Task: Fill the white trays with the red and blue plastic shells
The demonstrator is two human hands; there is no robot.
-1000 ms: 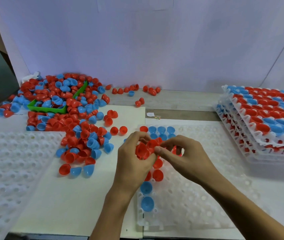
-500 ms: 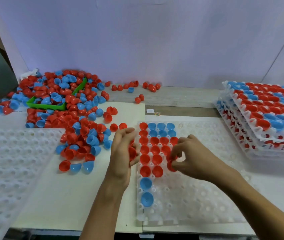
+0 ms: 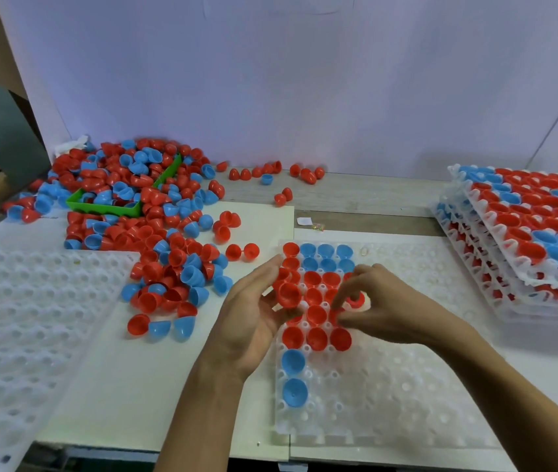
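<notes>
Holding red shell [image 3: 289, 294] | left hand [image 3: 253, 321] | no readable writing

Single head-worn wide-angle view, looking forward and down across the counter [image 3: 175, 396] toward the back wall [image 3: 304, 97]. Close above both hands at lower centre; edges bowed by the lens. No second view sharing the scene.

The table [image 3: 355, 195] bears white trays [image 3: 389, 386], loose shells [image 3: 168, 253], a green bin [image 3: 107, 209].

Plain pale wall [image 3: 304, 80], wooden tabletop [image 3: 366, 199], soft even light
</notes>
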